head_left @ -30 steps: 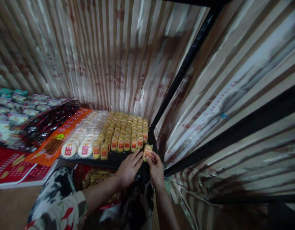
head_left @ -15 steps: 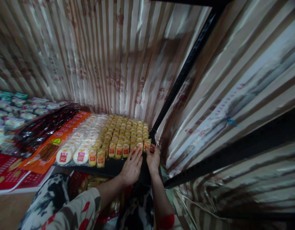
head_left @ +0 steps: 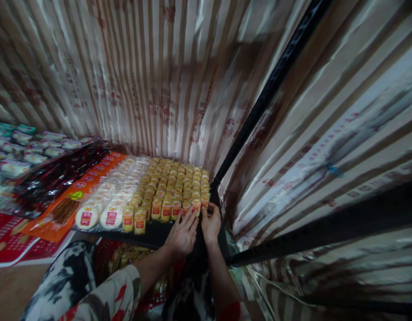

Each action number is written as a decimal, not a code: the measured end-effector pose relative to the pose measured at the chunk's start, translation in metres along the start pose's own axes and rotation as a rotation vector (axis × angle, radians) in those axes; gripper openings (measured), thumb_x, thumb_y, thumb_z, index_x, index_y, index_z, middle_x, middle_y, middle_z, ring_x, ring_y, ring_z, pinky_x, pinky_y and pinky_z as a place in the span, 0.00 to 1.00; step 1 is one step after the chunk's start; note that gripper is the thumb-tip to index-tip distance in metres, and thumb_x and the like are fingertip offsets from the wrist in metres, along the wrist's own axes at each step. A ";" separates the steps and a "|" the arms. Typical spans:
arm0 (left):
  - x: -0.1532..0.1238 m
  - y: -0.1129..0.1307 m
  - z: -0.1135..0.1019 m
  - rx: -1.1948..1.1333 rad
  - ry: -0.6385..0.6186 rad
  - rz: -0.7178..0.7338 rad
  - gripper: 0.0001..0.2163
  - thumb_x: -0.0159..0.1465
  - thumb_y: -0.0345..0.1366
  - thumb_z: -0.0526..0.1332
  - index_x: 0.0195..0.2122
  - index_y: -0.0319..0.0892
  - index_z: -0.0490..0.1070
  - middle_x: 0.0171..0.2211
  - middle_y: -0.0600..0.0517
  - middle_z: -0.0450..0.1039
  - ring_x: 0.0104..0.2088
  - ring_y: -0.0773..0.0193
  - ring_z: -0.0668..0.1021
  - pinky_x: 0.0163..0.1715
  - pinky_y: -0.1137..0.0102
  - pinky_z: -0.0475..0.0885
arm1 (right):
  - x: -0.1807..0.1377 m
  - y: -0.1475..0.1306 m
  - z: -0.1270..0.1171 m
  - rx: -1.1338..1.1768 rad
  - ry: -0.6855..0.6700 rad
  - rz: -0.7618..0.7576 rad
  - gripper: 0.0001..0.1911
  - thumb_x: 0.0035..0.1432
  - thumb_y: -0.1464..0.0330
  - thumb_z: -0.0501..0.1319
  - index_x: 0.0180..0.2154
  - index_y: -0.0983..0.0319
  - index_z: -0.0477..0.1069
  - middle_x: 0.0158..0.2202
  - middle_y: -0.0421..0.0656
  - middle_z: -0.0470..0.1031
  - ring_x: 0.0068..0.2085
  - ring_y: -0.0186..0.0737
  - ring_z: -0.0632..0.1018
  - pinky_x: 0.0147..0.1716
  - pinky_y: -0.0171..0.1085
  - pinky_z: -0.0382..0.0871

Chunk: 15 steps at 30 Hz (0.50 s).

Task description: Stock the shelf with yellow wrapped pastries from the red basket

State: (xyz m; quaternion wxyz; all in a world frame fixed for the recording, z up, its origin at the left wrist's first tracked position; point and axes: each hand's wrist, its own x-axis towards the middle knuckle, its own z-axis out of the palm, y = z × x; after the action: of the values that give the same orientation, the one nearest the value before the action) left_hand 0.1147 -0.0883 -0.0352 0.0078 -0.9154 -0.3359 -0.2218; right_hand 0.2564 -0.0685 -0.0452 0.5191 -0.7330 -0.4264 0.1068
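Observation:
Rows of small yellow snack packets [head_left: 174,185] with red labels stand on a black shelf [head_left: 155,234]. My left hand [head_left: 183,232] lies flat with fingers spread, its tips touching the front packets. Beside it, my right hand [head_left: 210,220] has its fingers curled round the rightmost front packet [head_left: 205,199], pressing it into the row at the shelf's right corner.
Round white wrapped cakes [head_left: 101,209] lie left of the yellow rows. An orange packet [head_left: 72,198], dark packets [head_left: 55,174] and pale packets [head_left: 21,154] lie further left. Striped foil sheeting [head_left: 159,80] walls the back and right. A black frame bar [head_left: 259,102] rises at the corner.
My right hand carried a yellow packet from in front of the shelf edge up into the right end of the front row. My left hand moved forward onto the front packets.

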 end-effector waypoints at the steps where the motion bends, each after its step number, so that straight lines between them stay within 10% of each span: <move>1: 0.000 0.000 0.001 0.005 -0.001 0.000 0.21 0.63 0.38 0.48 0.56 0.36 0.59 0.63 0.43 0.49 0.64 0.53 0.47 0.60 0.54 0.40 | 0.000 0.000 0.002 0.014 -0.005 -0.001 0.20 0.53 0.58 0.52 0.42 0.65 0.67 0.40 0.50 0.72 0.38 0.42 0.74 0.35 0.39 0.69; 15: 0.000 0.001 0.000 0.002 0.004 0.012 0.20 0.62 0.36 0.48 0.53 0.32 0.63 0.62 0.41 0.50 0.64 0.53 0.45 0.61 0.55 0.37 | -0.004 -0.001 0.005 -0.025 0.035 -0.084 0.25 0.54 0.60 0.51 0.53 0.63 0.62 0.48 0.51 0.69 0.47 0.43 0.70 0.40 0.40 0.69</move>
State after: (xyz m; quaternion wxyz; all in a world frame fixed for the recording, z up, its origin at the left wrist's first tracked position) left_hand 0.1151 -0.0887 -0.0354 0.0106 -0.9170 -0.3305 -0.2231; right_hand 0.2502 -0.0679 -0.0475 0.5213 -0.7228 -0.4488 0.0667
